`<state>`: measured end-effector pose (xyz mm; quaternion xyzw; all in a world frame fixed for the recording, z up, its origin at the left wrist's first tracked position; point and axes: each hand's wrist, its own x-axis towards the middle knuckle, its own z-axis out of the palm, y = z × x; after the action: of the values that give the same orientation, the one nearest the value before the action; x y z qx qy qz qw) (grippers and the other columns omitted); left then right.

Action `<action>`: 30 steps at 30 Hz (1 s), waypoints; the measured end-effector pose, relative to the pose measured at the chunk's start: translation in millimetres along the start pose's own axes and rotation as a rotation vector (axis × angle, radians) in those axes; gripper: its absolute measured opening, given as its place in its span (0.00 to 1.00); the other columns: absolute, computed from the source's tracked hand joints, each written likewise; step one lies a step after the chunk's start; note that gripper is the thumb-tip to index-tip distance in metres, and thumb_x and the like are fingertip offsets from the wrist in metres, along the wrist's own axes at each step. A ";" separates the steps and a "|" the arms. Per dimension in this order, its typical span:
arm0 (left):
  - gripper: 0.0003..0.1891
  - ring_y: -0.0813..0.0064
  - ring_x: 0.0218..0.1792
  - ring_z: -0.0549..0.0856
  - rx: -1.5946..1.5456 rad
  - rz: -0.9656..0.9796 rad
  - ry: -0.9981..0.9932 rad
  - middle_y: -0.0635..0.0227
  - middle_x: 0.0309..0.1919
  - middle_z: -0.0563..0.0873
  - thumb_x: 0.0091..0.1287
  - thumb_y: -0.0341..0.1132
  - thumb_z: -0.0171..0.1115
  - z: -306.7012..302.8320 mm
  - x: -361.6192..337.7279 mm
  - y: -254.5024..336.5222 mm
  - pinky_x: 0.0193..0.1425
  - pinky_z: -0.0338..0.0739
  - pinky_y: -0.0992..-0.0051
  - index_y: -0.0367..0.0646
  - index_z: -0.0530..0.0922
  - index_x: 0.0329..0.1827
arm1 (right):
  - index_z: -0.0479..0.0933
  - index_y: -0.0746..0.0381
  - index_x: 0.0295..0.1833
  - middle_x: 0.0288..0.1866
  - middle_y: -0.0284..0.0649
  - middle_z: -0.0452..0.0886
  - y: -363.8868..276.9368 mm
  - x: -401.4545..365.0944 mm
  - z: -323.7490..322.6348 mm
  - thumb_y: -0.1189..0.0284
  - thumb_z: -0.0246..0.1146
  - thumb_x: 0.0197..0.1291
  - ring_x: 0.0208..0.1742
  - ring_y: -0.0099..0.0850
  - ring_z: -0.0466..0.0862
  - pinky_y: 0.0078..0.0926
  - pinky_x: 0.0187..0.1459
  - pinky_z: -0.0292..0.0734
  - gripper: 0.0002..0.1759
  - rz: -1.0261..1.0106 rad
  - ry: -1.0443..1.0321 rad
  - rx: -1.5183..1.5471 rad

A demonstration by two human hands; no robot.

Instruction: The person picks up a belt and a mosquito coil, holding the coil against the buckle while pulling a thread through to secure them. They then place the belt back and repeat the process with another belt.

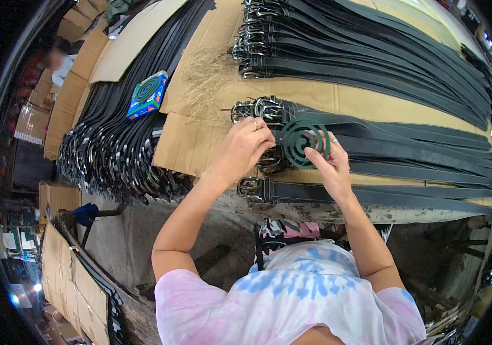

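Dressed in a loose, short-sleeved tie-dye top (309, 299), spread across the bottom centre of the frame: white at base, splashed with blue in a ragged band over the front, tinted pale pink and lilac toward both sleeves (191, 299), touched with blue at the right one's edge. Cut with a rounded neckline (316, 329) at the bottom edge. Clad below in patterned cloth (289, 229) of pink, black and white. Adorned with one ring (255, 124) on the left hand (246, 146), another (334, 141) on the right (327, 158).

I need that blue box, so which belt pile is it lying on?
The big pile just left of the dry fibres; no other visible pile bears the blue box.
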<state>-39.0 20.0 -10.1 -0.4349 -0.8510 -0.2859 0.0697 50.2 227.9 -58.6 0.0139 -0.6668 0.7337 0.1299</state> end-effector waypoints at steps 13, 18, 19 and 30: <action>0.04 0.57 0.40 0.80 -0.097 -0.096 0.021 0.58 0.33 0.79 0.63 0.26 0.64 -2.3 -0.2 6.3 0.45 0.74 0.63 0.34 0.78 0.35 | 0.82 0.69 0.48 0.58 0.47 0.78 -2.8 -1.7 2.7 0.75 0.65 0.62 0.60 0.39 0.78 0.35 0.62 0.71 0.12 -0.077 -0.055 -0.204; 0.05 0.59 0.41 0.81 -0.156 -0.214 0.040 0.59 0.34 0.80 0.63 0.26 0.64 -1.7 0.3 9.4 0.45 0.74 0.65 0.35 0.77 0.36 | 0.82 0.69 0.48 0.57 0.47 0.77 -8.4 -2.1 3.1 0.74 0.65 0.62 0.59 0.39 0.78 0.33 0.61 0.71 0.12 -0.048 -0.080 -0.189; 0.05 0.59 0.41 0.81 -0.156 -0.214 0.040 0.59 0.34 0.80 0.63 0.26 0.64 -1.4 0.1 6.7 0.45 0.74 0.65 0.35 0.77 0.36 | 0.82 0.69 0.48 0.57 0.47 0.77 -5.3 -2.4 2.7 0.74 0.65 0.62 0.59 0.39 0.78 0.33 0.61 0.71 0.12 -0.048 -0.080 -0.189; 0.07 0.61 0.51 0.79 0.219 -0.272 0.087 0.64 0.40 0.85 0.58 0.34 0.71 -10.8 -2.3 5.3 0.57 0.72 0.63 0.40 0.86 0.35 | 0.81 0.69 0.47 0.50 0.39 0.79 -5.5 12.7 23.9 0.76 0.63 0.65 0.49 0.29 0.76 0.29 0.53 0.72 0.09 0.021 0.052 0.069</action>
<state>-34.8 14.9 0.2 -0.2930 -0.9242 -0.2170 0.1140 35.4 207.1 -48.1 -0.0075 -0.6378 0.7575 0.1390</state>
